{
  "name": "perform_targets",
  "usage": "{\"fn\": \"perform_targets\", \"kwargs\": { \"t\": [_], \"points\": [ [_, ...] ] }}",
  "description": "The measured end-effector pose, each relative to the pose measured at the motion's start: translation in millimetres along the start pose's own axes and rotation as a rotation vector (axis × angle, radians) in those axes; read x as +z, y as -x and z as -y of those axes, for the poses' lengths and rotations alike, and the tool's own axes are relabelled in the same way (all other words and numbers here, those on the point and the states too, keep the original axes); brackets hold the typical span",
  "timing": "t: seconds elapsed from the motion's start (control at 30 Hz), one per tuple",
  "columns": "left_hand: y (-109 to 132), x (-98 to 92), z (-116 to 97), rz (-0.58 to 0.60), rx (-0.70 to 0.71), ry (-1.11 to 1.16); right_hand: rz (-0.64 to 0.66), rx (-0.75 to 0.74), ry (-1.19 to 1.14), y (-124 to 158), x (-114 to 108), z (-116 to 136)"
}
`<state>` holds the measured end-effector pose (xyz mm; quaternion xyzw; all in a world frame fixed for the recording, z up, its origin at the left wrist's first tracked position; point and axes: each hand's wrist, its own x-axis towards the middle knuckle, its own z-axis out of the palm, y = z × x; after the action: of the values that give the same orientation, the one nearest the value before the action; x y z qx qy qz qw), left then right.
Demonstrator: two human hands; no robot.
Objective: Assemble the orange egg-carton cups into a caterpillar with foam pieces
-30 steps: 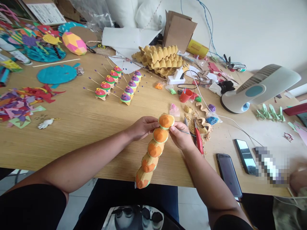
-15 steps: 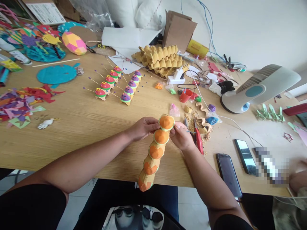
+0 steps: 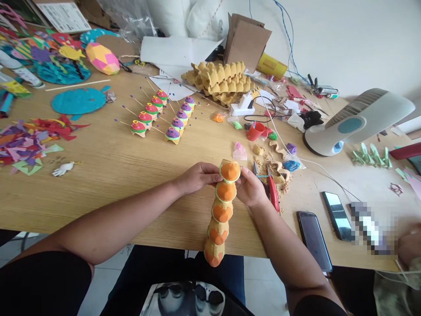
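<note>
A strip of egg carton (image 3: 222,213), its cups topped with orange clay and edged in pale green, points toward me over the table's front edge. At its far end my left hand (image 3: 202,177) is closed, thumb and fingers pinching the left side. My right hand (image 3: 250,188) is closed against the right side of that same end cup; its fingertips are partly hidden. A thin bluish strand shows beside the right hand, and I cannot tell whether it is held. Just past that hand lies a red-handled cutting tool (image 3: 272,193).
Decorated carton strips, one red-topped (image 3: 144,117) and one purple-topped (image 3: 177,123), stand at mid-table. Behind are stacked egg cartons (image 3: 220,81). A red cup (image 3: 255,131), clay packets and carton scraps lie right of centre, with a fan (image 3: 351,123) and phones (image 3: 314,241) beyond. Paper scraps (image 3: 23,142) lie left.
The strip's near end has swung to the right, so it now points more directly toward me. Both hands keep their grip at the far end, nearly still.
</note>
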<state>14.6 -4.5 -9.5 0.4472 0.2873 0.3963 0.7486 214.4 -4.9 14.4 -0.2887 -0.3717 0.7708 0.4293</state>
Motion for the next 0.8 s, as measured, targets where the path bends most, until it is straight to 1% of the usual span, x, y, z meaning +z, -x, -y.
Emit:
{"fn": "perform_targets", "kwargs": {
  "t": [0.13,0.3,0.4,0.53,0.8],
  "points": [
    [-0.1,-0.5,-0.4,-0.014,0.034,-0.005,-0.014,0.027,-0.075,-0.9,0.2,-2.1],
    [1.5,3.1,-4.1,-0.034,0.051,0.134,-0.038,0.034,-0.094,-1.3,-0.8,-5.3],
    [2.1,5.6,-6.4,-0.035,0.058,0.159,-0.040,0.049,-0.088,-1.3,-0.5,-5.6],
    [1.6,5.9,-6.1,-0.028,0.070,0.159,-0.045,0.069,-0.081,-1.7,-0.1,-6.0],
    [2.3,6.0,-7.2,-0.086,0.079,0.088,-0.019,0.072,-0.073,-2.8,-1.3,-8.3]
  ]
}}
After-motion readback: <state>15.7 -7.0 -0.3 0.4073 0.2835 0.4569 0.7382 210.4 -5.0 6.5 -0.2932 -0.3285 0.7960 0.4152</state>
